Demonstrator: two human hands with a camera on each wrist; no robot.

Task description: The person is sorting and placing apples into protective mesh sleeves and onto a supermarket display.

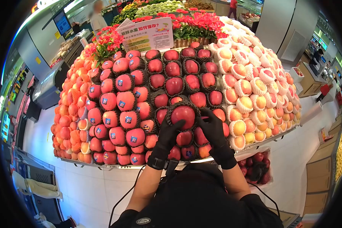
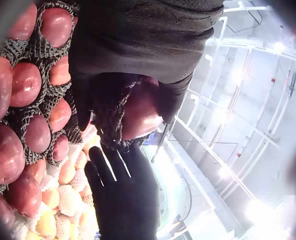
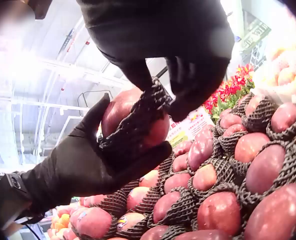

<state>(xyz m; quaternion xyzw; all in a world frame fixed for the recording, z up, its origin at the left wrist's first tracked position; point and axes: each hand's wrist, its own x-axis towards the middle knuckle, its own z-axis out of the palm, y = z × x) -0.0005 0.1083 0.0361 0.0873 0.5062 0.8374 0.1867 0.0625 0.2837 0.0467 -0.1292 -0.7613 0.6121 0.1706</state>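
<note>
"where's the red apple (image 1: 182, 115)?"
"gripped by the left hand (image 1: 168, 137), just over rows of netted apples (image 1: 174, 86)."
"and the right hand (image 1: 213, 133)?"
"it pinches the apple's black net (image 3: 155, 96)."

Display stand (image 1: 260, 143): dark-netted red apples (image 1: 174, 86) in front of sign (image 1: 150, 35), orange-netted fruit (image 1: 75, 136) front-left, white-netted fruit (image 1: 259, 86) front-right, red flowers (image 1: 207, 23) both sides.

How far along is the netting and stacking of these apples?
Looks done: rows of netted red apples on the display. In hand: the left hand holds one apple; the right hand pinches its black net, which covers it partly. Probably left: settling the net and setting the apple down. Other apples lie below the display.
</note>
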